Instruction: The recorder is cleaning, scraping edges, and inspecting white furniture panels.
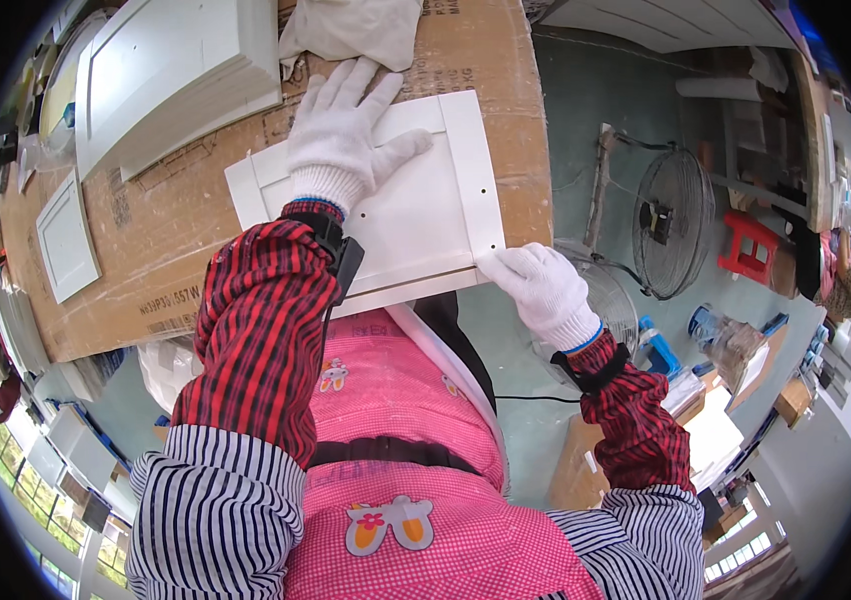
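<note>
The left grip, a hand in a white knitted glove, is open, its palm flat and fingers spread across a white rectangular panel with raised borders and small dark holes. The panel lies beneath that palm on the cardboard-covered surface. The right grip, gloved alike, is curled closed on the panel's near right corner; its underside is hidden.

Just left of the right grip, a thin brown line separates the panel from a narrow white strip along its near edge; whether the two are joined cannot be told. If the strip is loose, an uneven pinch at the corner could skew it or widen that line. The near edge seems to reach past the surface, so pressing down with the right grip might tip the panel if the left palm lightens. Smooth glove fabric could also slip on the white face. Left of the left grip stands a stack of thick white panels; swinging the panel that way could chip edges. The black wrist device below the left grip might scratch the face.
</note>
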